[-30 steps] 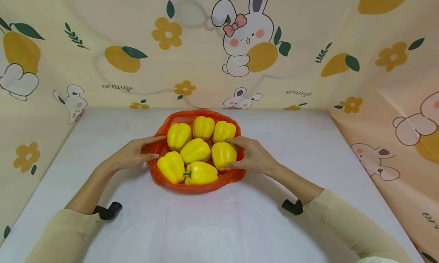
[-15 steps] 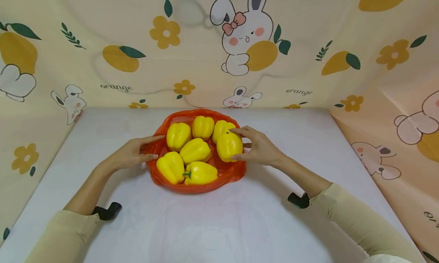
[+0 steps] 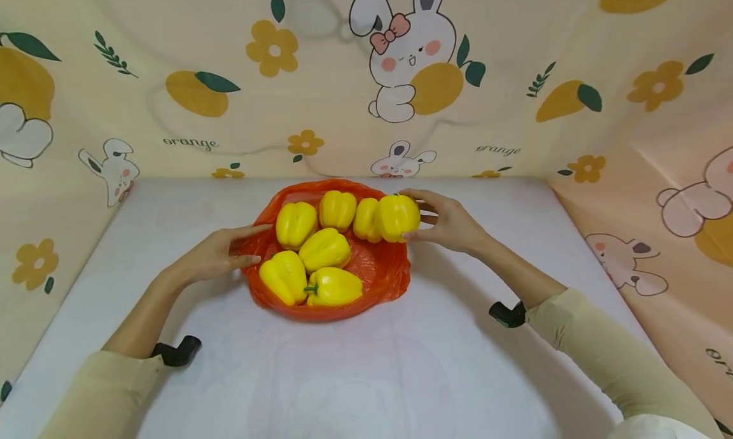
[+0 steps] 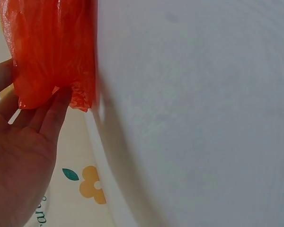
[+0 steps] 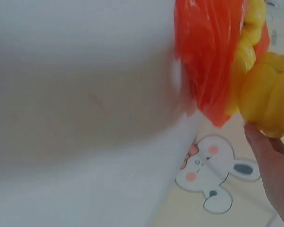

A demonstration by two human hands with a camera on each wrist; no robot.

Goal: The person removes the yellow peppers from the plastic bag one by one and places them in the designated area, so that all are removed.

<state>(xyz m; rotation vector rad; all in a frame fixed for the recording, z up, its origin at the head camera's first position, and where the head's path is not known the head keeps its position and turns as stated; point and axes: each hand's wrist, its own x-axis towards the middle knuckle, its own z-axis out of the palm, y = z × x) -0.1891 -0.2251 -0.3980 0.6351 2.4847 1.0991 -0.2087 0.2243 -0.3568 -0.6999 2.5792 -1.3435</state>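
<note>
My right hand [image 3: 455, 222] holds a yellow bell pepper [image 3: 397, 217] by its side, raised over the right rim of an open red plastic bag [image 3: 366, 308]. Thumb and fingers sit around that pepper [image 5: 267, 94] in the right wrist view. Several more yellow bell peppers [image 3: 324, 250] lie inside the bag, one with its green stem showing at the front. At the bag's left side, my left hand [image 3: 214, 254] grips the rim. The left wrist view shows its fingers and thumb on the crinkled red plastic [image 4: 52, 56].
The bag stands on a white table [image 3: 343, 375] toward the back. A cream cloth backdrop [image 3: 321, 108] printed with rabbits, flowers and oranges encloses the back and sides. Dark wrist cameras [image 3: 177, 351] are strapped to both forearms.
My right hand has lifted one yellow bell pepper from the right part of the bag, up and to the right. The left hand has kept its place on the rim.
</note>
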